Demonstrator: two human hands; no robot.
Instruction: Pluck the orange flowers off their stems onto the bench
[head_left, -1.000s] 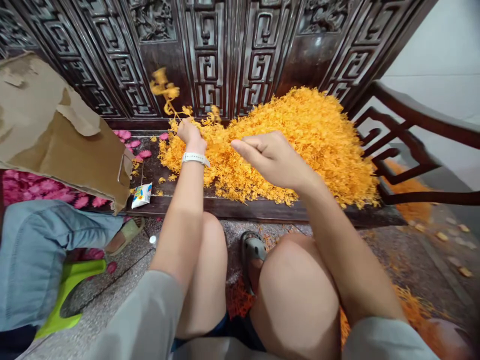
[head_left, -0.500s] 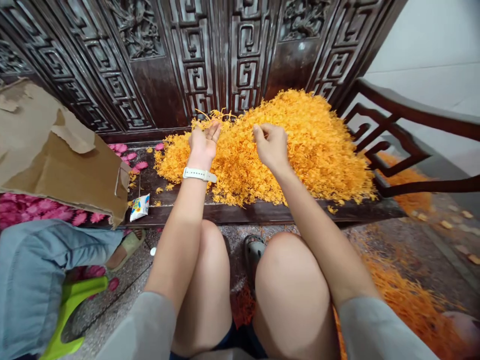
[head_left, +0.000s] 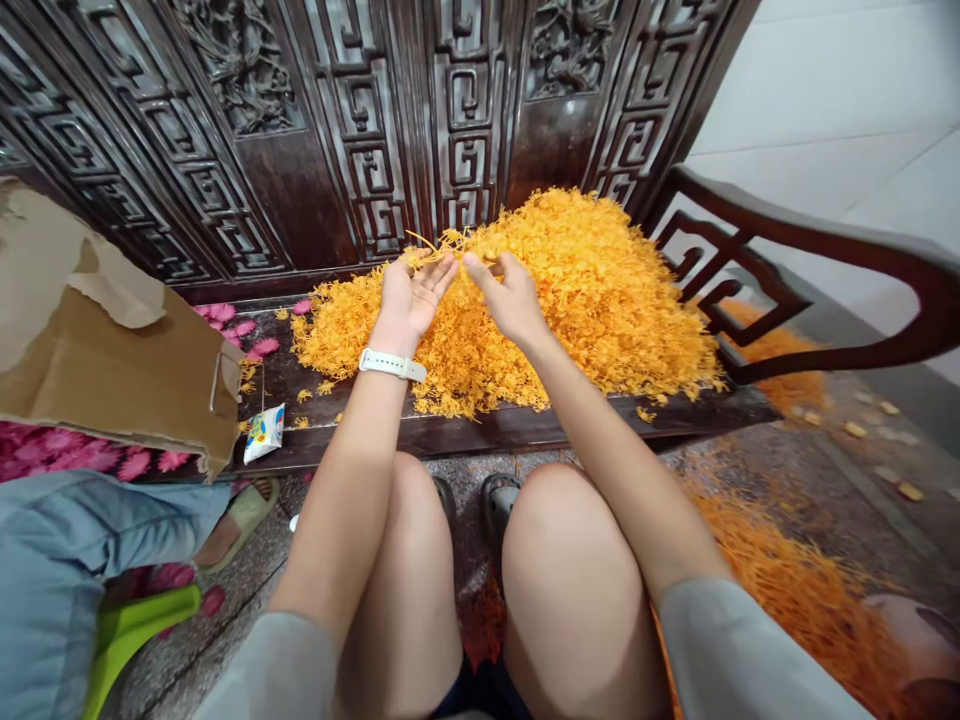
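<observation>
From where I'm standing: L hand (head_left: 411, 300) palm up, fingers loosely spread; R hand (head_left: 513, 302) thumb & fingers bent. Thin yellow-orange sprig (head_left: 453, 241) at L fingertips, can't tell if either's gripping, nr big frilly yellow-orange blossom heap (head_left: 592, 295) on dark glossy wood bench (head_left: 495, 431).

Left hand (head_left: 412, 297) palm-up, fingers (head_left: 444, 276) extended — right hand (head_left: 511, 298) beside it, loosely curled

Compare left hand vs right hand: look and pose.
Left hand has a pale wristband; right hand has none.
Left hand shows its palm to the camera; right hand shows mainly its back.
Shared: both are bare and seen against the orange pile.
</observation>
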